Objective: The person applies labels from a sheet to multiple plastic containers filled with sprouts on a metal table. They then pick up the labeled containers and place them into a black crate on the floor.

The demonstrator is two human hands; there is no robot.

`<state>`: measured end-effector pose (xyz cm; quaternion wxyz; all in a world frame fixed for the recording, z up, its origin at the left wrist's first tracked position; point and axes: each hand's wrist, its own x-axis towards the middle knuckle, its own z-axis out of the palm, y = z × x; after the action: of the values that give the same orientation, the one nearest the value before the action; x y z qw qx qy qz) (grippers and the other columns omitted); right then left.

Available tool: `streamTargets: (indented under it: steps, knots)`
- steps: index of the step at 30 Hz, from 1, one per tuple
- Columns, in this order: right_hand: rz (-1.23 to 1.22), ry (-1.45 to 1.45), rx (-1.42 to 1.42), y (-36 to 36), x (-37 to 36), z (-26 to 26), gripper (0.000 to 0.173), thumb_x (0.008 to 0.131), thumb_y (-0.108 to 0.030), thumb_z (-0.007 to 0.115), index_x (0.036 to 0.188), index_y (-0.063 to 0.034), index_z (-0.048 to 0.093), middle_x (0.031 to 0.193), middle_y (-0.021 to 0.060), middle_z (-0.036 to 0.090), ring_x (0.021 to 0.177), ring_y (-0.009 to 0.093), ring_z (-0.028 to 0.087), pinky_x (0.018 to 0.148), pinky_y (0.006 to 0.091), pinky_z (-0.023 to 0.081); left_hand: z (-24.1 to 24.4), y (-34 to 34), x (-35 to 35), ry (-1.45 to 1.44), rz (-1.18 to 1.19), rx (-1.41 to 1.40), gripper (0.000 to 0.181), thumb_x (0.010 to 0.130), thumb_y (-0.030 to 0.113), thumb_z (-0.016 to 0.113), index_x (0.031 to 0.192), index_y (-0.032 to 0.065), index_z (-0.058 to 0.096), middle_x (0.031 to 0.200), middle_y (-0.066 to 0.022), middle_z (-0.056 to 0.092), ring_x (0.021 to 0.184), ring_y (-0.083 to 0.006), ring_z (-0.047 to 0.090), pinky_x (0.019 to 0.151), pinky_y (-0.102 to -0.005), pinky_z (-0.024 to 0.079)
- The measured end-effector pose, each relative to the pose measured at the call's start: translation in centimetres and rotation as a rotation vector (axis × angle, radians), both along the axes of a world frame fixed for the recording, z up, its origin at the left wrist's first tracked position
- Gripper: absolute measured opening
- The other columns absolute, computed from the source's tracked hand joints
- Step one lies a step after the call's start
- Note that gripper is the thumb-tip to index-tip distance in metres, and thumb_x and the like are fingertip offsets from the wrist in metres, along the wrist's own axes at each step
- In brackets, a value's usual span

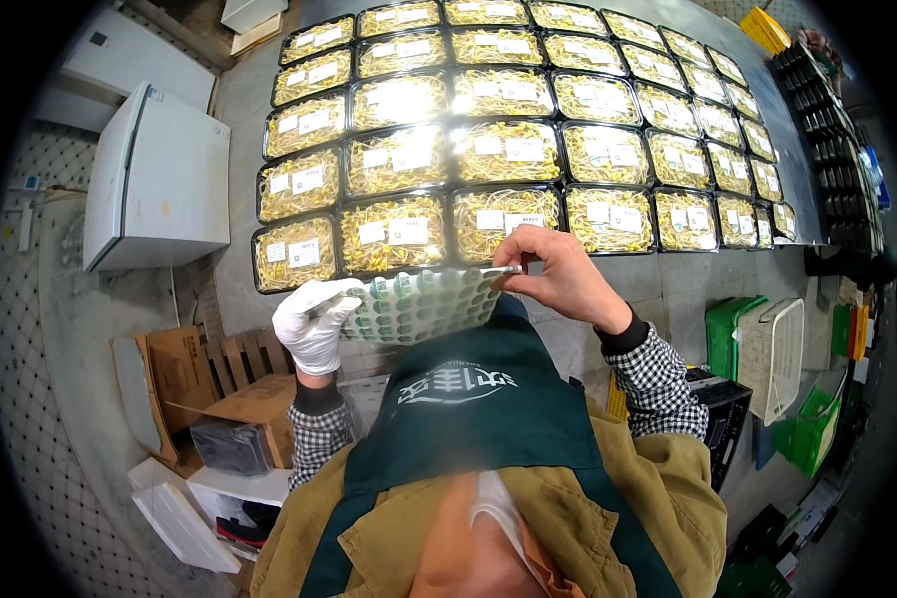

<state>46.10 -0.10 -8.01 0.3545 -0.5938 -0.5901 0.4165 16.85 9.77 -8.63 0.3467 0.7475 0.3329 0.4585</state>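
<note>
A sheet of round green stickers is stretched between my two hands, in front of my dark green apron. My left hand, in a white glove, grips its left end. The bare fingers of my right hand pinch its upper right corner. Just beyond the sheet, rows of black trays of bean sprouts cover much of a metal table. The trays look film-wrapped, and most bear white labels. Light glares off some of them, and my right fingertips overlap the edge of a near tray in the view.
Stacked black trays stand at the far right. Green crates and a pale plastic basket are at the right. Cardboard boxes and a white foam lid lie at the lower left, below a white chest-like appliance.
</note>
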Motion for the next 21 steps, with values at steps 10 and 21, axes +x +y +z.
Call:
streamTargets:
  steps: [10,21]
  knots:
    - [0.042,-0.048,0.142,0.6,-0.4,1.3,0.025,0.076,-0.009,0.073,0.099,-0.0060,0.062,0.092,0.0061,0.060,0.089,0.019,0.059,0.077,0.0302,0.048,-0.4,1.1,-1.0,-0.018,-0.041,0.018,0.022,0.070,0.005,0.078,0.090,0.0012,0.068,0.075,-0.0090,0.069,0.064,-0.0142,0.064,0.056,-0.0235,0.048]
    - [0.180,-0.377,0.489,1.9,-1.8,0.2,0.032,0.075,-0.007,0.068,0.106,-0.0125,0.062,0.089,0.0058,0.059,0.086,0.027,0.056,0.076,0.0382,0.044,-0.1,1.5,-1.3,0.030,-0.014,-0.081,0.019,0.071,0.002,0.077,0.088,-0.0002,0.068,0.074,-0.0075,0.067,0.064,-0.0119,0.062,0.057,-0.0235,0.047]
